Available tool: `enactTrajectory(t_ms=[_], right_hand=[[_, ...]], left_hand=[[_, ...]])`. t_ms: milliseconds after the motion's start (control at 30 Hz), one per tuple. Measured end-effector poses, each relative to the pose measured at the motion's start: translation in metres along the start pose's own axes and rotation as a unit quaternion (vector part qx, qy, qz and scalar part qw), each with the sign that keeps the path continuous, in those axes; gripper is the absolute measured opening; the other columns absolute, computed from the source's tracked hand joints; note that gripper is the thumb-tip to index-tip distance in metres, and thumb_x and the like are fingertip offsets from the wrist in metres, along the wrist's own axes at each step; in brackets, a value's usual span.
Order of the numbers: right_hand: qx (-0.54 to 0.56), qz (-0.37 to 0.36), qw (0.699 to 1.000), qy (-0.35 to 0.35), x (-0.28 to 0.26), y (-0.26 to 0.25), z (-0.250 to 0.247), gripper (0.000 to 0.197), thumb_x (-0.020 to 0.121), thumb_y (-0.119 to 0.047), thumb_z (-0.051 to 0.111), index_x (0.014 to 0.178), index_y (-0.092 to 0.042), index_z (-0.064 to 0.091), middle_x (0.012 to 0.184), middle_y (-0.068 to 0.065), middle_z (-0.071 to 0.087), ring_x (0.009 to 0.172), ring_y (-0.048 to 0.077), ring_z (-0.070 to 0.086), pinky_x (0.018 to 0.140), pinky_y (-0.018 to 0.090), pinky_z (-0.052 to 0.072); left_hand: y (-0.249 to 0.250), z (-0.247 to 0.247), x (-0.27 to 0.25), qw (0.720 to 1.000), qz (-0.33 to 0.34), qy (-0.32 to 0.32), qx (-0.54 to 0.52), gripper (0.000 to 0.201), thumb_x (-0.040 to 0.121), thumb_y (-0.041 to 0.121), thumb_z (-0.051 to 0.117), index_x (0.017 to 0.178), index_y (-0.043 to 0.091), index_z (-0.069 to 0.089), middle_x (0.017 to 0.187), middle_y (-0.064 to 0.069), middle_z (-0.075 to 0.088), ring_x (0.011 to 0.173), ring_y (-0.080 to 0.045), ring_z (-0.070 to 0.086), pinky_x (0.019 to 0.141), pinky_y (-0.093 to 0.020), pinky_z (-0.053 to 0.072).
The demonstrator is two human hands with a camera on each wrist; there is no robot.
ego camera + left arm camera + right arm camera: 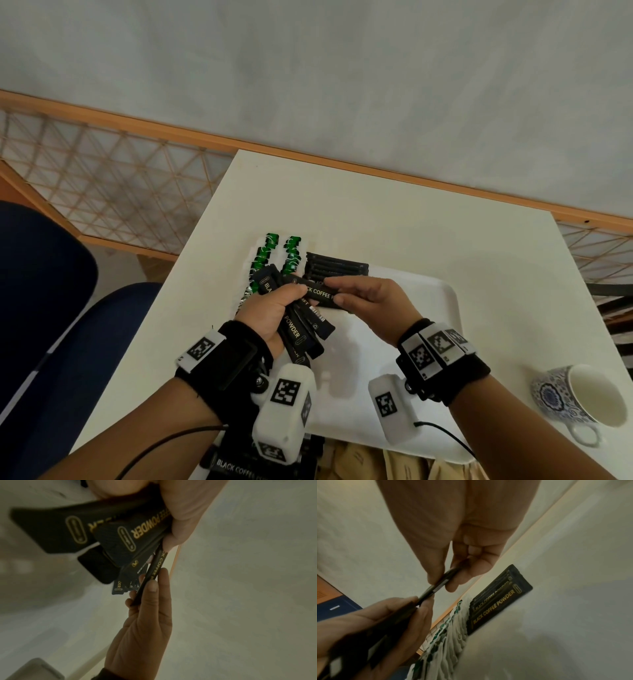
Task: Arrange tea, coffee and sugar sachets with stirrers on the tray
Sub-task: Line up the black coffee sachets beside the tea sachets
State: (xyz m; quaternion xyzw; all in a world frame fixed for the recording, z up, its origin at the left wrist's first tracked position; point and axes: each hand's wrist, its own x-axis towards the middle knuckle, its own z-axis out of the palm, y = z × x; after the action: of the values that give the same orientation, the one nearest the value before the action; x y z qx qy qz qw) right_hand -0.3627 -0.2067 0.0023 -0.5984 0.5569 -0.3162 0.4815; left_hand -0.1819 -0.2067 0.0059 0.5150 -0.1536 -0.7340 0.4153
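Coffee sachet (320, 292) pinched by right hand (370, 305) above tray (442, 308) | left hand (270, 315) grips sachet bunch (301, 330) | tea bags (270, 253) beyond tray

Both forearms reach forward, wrists banded — the left hand (274, 310) curls its fingers (423, 614) round a fan of coffee sachets (301, 329), the right hand (370, 305) pinches one sachet (320, 291) between thumb and forefinger.
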Motion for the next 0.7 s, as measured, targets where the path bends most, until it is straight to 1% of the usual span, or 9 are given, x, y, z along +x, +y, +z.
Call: enactTrajectory(t_ms=[33, 67, 133, 167, 267, 400, 500, 600, 700], right_hand=[[-0.009, 0.011, 1.000, -0.003, 0.001, 0.001, -0.001, 0.032, 0.085, -0.012, 0.069, 0.099, -0.041, 0.069, 0.090, -0.005, 0.074, 0.091, 0.014, 0.068, 0.091, 0.033, 0.052], [-0.016, 0.021, 1.000, -0.007, 0.002, 0.001, -0.002, 0.029, 0.085, -0.014, 0.069, 0.099, -0.040, 0.069, 0.087, -0.008, 0.074, 0.088, 0.010, 0.068, 0.087, 0.029, 0.052], [-0.032, 0.039, 0.999, -0.015, 0.002, -0.001, -0.006, 0.021, 0.085, -0.015, 0.069, 0.095, -0.033, 0.072, 0.076, -0.016, 0.071, 0.073, -0.004, 0.063, 0.072, 0.013, 0.048], [-0.038, 0.044, 0.998, -0.012, 0.001, -0.002, -0.009, 0.019, 0.085, -0.014, 0.069, 0.092, -0.031, 0.073, 0.072, -0.018, 0.070, 0.068, -0.007, 0.061, 0.068, 0.010, 0.045], [-0.095, 0.053, 0.994, 0.027, 0.001, 0.003, -0.017, 0.019, 0.087, -0.018, 0.067, 0.087, -0.037, 0.071, 0.079, -0.013, 0.070, 0.079, 0.005, 0.064, 0.073, 0.015, 0.048], [-0.268, 0.061, 0.961, 0.024, 0.001, 0.017, -0.022, 0.018, 0.090, -0.025, 0.061, 0.103, -0.031, 0.072, 0.089, -0.012, 0.059, 0.088, 0.007, 0.056, 0.069, 0.003, 0.034], [-0.285, 0.066, 0.956, 0.012, 0.000, 0.023, -0.015, 0.018, 0.087, -0.025, 0.064, 0.102, -0.029, 0.073, 0.090, -0.014, 0.057, 0.087, 0.004, 0.053, 0.074, 0.009, 0.035], [-0.303, 0.065, 0.951, 0.005, 0.005, 0.024, -0.006, 0.017, 0.086, -0.027, 0.066, 0.101, -0.030, 0.074, 0.095, -0.011, 0.062, 0.090, 0.007, 0.055, 0.082, 0.018, 0.041], [-0.336, 0.051, 0.940, 0.008, 0.012, 0.025, 0.000, 0.017, 0.085, -0.028, 0.066, 0.100, -0.030, 0.073, 0.096, -0.006, 0.063, 0.093, 0.013, 0.058, 0.085, 0.028, 0.046]], left_hand=[[0.000, 0.000, 0.000, 1.000, 0.001, -0.002, 0.001, 0.013, 0.087, 0.005, 0.060, 0.095, -0.002, 0.067, 0.074, -0.016, 0.067, 0.055, -0.021, 0.066, 0.051, -0.028, 0.055], [-0.001, 0.001, 0.000, 1.000, 0.001, -0.004, 0.003, 0.014, 0.087, 0.005, 0.060, 0.096, -0.003, 0.067, 0.074, -0.016, 0.067, 0.055, -0.021, 0.066, 0.051, -0.028, 0.054], [0.000, 0.002, -0.001, 1.000, 0.002, -0.005, -0.004, 0.015, 0.087, 0.005, 0.061, 0.099, 0.000, 0.067, 0.076, -0.016, 0.068, 0.058, -0.020, 0.066, 0.054, -0.029, 0.056], [0.001, 0.002, 0.000, 1.000, 0.003, -0.005, -0.018, 0.014, 0.087, 0.005, 0.062, 0.099, 0.004, 0.067, 0.079, -0.015, 0.068, 0.062, -0.020, 0.067, 0.056, -0.030, 0.057], [0.004, -0.001, 0.002, 0.998, 0.006, -0.001, -0.063, 0.011, 0.085, 0.006, 0.065, 0.091, 0.015, 0.062, 0.079, -0.010, 0.066, 0.067, -0.018, 0.065, 0.059, -0.030, 0.058], [0.012, -0.008, 0.001, 0.999, 0.009, -0.031, -0.017, 0.015, 0.073, 0.021, 0.072, 0.078, 0.013, 0.060, 0.077, -0.006, 0.059, 0.060, -0.017, 0.058, 0.057, -0.029, 0.054], [0.016, -0.008, -0.001, 0.998, 0.010, -0.026, -0.053, 0.013, 0.088, 0.017, 0.059, 0.076, 0.012, 0.060, 0.072, -0.006, 0.062, 0.066, -0.018, 0.059, 0.067, -0.032, 0.053], [0.018, -0.008, -0.001, 0.993, 0.016, -0.013, -0.115, 0.013, 0.091, 0.008, 0.045, 0.093, 0.011, 0.058, 0.073, -0.007, 0.061, 0.075, -0.022, 0.061, 0.073, -0.036, 0.051], [0.019, -0.009, -0.001, 0.995, 0.016, 0.001, -0.097, 0.021, 0.091, 0.005, 0.041, 0.101, 0.011, 0.059, 0.064, -0.005, 0.065, 0.080, -0.022, 0.062, 0.076, -0.038, 0.051]])
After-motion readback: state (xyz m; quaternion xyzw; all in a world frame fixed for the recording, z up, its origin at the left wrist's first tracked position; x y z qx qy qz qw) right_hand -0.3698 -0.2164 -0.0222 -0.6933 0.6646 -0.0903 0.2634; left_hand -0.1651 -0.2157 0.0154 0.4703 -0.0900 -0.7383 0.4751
